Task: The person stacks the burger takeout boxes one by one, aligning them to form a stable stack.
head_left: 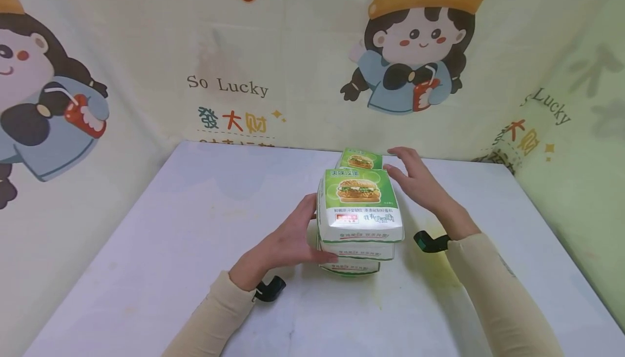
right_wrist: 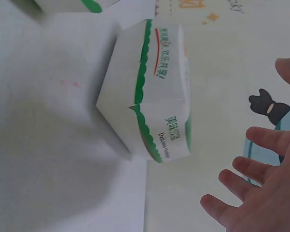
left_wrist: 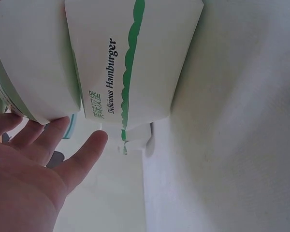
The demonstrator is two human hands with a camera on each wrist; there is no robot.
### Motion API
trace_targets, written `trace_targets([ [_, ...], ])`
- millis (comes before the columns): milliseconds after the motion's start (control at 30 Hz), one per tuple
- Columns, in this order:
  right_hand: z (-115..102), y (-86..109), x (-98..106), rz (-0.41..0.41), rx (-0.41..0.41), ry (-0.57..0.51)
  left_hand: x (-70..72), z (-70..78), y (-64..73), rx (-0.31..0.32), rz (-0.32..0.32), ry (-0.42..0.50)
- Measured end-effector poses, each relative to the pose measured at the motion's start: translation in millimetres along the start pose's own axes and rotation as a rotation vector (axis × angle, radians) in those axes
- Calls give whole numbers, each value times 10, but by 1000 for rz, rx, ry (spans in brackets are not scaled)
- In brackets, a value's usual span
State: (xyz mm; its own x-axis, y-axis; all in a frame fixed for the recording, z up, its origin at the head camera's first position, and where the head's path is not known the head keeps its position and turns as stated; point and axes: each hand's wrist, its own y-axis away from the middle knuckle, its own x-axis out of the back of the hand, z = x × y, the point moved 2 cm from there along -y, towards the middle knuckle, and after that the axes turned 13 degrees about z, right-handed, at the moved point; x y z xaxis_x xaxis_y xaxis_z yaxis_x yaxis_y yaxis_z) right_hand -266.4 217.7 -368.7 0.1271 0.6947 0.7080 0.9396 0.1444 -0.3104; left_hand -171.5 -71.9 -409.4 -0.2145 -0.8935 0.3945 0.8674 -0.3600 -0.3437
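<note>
A stack of white-and-green hamburger boxes [head_left: 358, 221] stands on the white table, its boxes slightly offset from one another. My left hand [head_left: 293, 237] is at the stack's left side, thumb toward the front. In the left wrist view, its extended fingertips touch an upper box [left_wrist: 36, 63], while the thumb is near the lower box [left_wrist: 121, 63]. Behind the stack sits another hamburger box [right_wrist: 145, 92], partly hidden in the head view. My right hand [head_left: 420, 183] hovers beside that rear box with spread fingers, apart from it and holding nothing.
The white table [head_left: 205, 210] ends at a cloth backdrop [head_left: 303, 75] printed with cartoon figures and lettering. More cloth hangs at both sides. A black wrist mount [head_left: 270, 289] is on the left wrist, and another black mount [head_left: 431, 242] on the right.
</note>
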Motion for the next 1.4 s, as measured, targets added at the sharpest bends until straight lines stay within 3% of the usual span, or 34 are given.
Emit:
trace_targets([
  [333, 152, -136, -217, -126, 24, 70, -14, -6, 8, 39, -24, 49],
  [467, 169, -132, -284, -164, 85, 107, -20, -11, 13, 26, -24, 36],
  [667, 186, -125, -369, -187, 120, 171, -18, -2, 21, 31, -17, 62],
  [967, 173, -113, -380, -166, 114, 136, -5, -6, 23, 36, -22, 94],
  [1167, 167, -112, -401, -155, 140, 121, 71, 59, 10, -31, 30, 64],
  [1400, 203, -112, -417, -149, 160, 111, 122, 209, -9, -184, 75, 89],
])
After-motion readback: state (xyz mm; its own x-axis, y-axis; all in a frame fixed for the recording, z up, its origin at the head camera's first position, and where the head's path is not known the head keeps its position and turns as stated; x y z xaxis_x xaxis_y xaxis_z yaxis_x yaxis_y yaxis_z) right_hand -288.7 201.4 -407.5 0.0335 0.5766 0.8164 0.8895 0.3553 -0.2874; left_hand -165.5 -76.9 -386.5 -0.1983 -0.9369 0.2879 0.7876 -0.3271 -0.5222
